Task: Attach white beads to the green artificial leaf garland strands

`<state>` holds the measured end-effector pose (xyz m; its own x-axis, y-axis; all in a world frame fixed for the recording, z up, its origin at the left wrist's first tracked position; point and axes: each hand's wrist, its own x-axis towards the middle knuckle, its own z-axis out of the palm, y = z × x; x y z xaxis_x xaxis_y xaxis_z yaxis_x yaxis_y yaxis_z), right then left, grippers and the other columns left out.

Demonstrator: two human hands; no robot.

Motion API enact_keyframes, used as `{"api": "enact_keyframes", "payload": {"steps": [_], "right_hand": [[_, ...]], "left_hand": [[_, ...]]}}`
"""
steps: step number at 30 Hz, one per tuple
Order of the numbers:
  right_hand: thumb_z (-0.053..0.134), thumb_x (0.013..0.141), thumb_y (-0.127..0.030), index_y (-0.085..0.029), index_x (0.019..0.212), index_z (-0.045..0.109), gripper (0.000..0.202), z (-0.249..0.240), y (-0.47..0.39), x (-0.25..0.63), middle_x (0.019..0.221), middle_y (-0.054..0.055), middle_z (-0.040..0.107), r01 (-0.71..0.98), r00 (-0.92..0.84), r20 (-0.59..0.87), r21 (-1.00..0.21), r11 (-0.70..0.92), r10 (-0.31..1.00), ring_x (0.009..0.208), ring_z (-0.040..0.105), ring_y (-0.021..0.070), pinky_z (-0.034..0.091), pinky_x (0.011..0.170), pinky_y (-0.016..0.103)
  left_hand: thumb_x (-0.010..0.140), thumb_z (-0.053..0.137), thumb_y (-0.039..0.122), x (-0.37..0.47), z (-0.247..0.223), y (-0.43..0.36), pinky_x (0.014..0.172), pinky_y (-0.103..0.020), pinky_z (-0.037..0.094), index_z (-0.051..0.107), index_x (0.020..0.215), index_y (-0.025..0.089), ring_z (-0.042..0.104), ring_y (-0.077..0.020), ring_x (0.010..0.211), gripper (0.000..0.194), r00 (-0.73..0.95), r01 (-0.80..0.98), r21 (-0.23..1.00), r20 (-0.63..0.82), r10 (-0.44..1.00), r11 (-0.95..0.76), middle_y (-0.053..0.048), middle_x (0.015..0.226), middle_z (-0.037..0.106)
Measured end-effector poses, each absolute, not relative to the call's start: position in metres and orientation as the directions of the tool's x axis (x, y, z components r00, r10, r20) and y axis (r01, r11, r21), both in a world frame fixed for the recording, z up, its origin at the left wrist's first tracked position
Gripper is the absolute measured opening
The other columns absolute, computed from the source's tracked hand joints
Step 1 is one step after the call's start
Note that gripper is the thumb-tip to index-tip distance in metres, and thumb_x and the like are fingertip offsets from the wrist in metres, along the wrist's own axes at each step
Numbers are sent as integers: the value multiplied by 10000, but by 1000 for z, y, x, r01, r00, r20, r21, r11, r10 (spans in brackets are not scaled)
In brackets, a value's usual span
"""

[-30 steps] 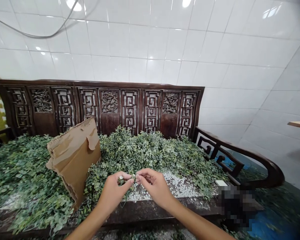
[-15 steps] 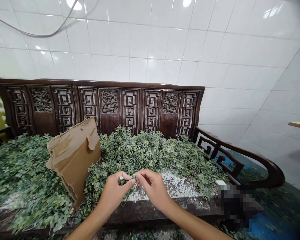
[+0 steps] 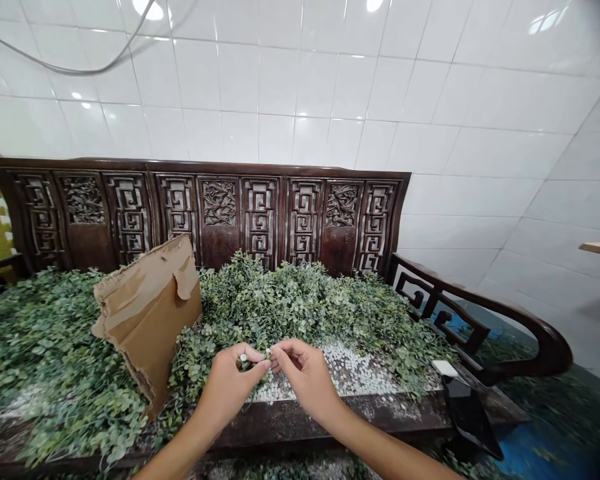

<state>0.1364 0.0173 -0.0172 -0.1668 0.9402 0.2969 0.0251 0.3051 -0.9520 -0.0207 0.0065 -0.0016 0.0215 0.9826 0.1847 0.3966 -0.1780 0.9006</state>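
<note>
My left hand is closed in a pinch, with a small white round piece and a bit of green showing between its fingers. My right hand pinches at the same spot, fingertips meeting those of the left around another tiny white-and-green piece. Exactly what lies between the fingertips is too small to make out. Behind both hands spreads a heap of green leafy sprigs. Many small white pieces lie scattered on the bench seat just right of my right hand.
A torn cardboard sheet stands upright among the leaves at left. The dark carved wooden bench backs onto a white tiled wall. At the right front corner lie a black phone and a small white block, near the curved armrest.
Both hands stay almost in the same place, fingertips together. The white piece in my left hand shows slightly lower. Leaves, cardboard and bench have not moved.
</note>
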Motion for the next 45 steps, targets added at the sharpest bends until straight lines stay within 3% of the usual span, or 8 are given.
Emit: {"api": "enact_keyframes", "payload": {"steps": [11, 26, 33, 45], "right_hand": [[610, 853, -407, -167, 801, 701, 262, -16, 14, 136, 723, 47, 705, 63, -159, 330, -937, 343, 930, 700, 661, 188, 525, 648, 272], [673, 808, -330, -184, 842, 756, 171, -26, 13, 123, 800, 51, 751, -105, 2, 289, -952, 287, 957, 767, 689, 210, 561, 751, 344], [683, 798, -329, -185, 886, 739, 178, -29, 20, 122, 854, 50, 750, -165, -28, 274, -950, 266, 961, 792, 690, 203, 559, 804, 367], [697, 775, -306, -179, 820, 741, 142, -22, 23, 130, 805, 53, 753, -87, -23, 267, -960, 265, 963, 777, 687, 205, 552, 766, 353]], "left_hand": [[730, 600, 398, -17, 2, 4, 663, -292, 461, 636, 602, 191, 633, -217, 684, 246, 16, 392, 893, 237, 971, -224, -31, 649, 696], [743, 557, 247, -9, -2, 10, 659, -251, 439, 556, 608, 192, 585, -153, 670, 147, -19, 426, 831, 405, 914, -359, 9, 663, 634], [752, 578, 234, -7, -3, 13, 660, -244, 435, 579, 641, 189, 593, -148, 687, 119, -70, 447, 830, 404, 912, -334, 16, 680, 643], [739, 568, 201, -2, -7, 17, 662, -243, 433, 510, 626, 202, 569, -137, 676, 128, -49, 482, 780, 479, 876, -399, 27, 677, 611]]}}
